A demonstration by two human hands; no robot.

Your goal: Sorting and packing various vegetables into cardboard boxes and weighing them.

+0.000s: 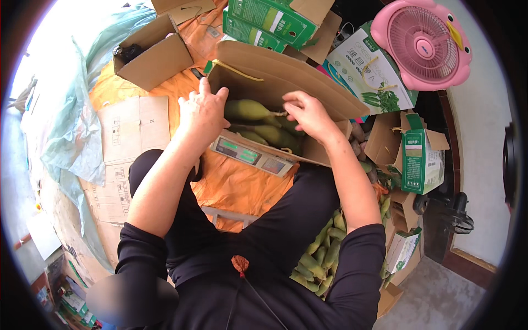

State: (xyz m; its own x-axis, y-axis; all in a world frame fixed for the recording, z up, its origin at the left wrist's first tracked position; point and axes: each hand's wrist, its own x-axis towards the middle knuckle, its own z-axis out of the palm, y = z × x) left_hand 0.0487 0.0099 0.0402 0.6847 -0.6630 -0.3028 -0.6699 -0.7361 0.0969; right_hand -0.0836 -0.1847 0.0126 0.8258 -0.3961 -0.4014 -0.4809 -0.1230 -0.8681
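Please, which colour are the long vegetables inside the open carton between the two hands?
The vegetables are green, best seen in the head view.

Produce-packing room suggested: green radishes heaped at right, open carton loaded with more, digital scale set close by, green boxes stacked about, flattened cardboard spread.

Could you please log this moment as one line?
left hand: at cardboard carton | right hand: near green radishes inside | digital scale: display lit

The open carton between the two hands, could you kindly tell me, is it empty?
No, several green vegetables lie inside the open carton.
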